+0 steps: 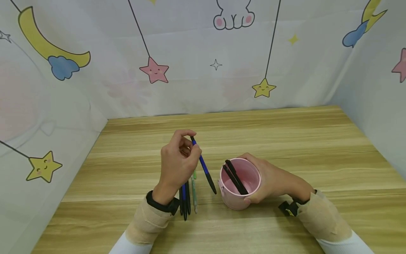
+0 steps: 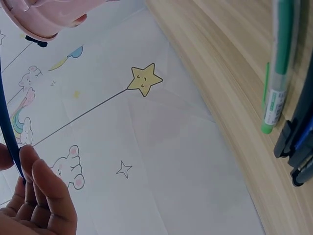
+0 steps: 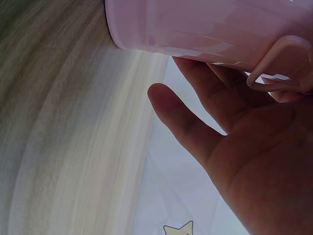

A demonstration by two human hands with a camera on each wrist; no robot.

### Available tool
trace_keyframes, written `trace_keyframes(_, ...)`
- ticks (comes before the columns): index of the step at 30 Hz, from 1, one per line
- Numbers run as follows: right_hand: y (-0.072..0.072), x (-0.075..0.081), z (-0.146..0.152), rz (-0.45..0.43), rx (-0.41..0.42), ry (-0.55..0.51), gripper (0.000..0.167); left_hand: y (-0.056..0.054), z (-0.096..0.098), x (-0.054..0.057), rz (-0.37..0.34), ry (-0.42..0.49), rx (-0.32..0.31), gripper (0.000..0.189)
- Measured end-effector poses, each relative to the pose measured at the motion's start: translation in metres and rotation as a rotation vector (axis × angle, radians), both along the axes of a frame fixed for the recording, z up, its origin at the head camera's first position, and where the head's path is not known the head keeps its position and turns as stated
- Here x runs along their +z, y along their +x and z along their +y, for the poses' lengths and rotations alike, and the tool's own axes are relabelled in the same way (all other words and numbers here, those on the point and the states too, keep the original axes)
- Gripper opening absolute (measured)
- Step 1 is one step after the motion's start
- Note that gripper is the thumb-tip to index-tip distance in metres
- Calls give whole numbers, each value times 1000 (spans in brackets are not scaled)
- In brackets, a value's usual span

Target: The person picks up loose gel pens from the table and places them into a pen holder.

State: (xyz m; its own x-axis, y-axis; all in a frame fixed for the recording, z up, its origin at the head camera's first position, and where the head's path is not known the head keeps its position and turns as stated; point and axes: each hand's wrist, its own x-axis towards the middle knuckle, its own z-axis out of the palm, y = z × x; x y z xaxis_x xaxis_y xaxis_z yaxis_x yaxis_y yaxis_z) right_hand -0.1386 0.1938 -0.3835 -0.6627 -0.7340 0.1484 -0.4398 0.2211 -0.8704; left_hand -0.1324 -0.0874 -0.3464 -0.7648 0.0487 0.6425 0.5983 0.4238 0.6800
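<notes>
My left hand (image 1: 177, 155) pinches a blue pen (image 1: 204, 167) near its upper end, between thumb and fingers. The pen slants down to the right, its black lower end close to the pink bucket (image 1: 236, 203). Curled round the bucket's right side, my right hand (image 1: 272, 178) holds it upright on the table. Two black pens (image 1: 237, 177) lean inside the bucket. In the right wrist view, the bucket's side handle (image 3: 274, 58) shows beside the fingers. Below my left wrist lie several blue-and-black pens (image 1: 185, 204), partly hidden, and a green pen (image 1: 194, 192).
The wood-grain table (image 1: 127, 162) meets a white printed cloth (image 1: 196, 91) at the back and sides. A dark band with a small device (image 1: 288, 209) sits on the right wrist, and another dark band (image 1: 158, 204) is round the left.
</notes>
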Motion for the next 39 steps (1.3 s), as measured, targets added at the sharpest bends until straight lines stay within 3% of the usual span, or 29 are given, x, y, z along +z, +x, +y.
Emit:
trace_keyframes(12, 0, -1, 1, 20, 0, 4, 89, -1, -1, 0, 6, 65, -41, 30)
trace_keyframes(27, 0, -1, 1, -1, 7, 0, 88, 1, -1, 2, -12, 123, -45, 29)
trace_keyframes(39, -1, -1, 2, -24, 7, 6, 89, 1, 0, 3, 32, 200, -61, 28)
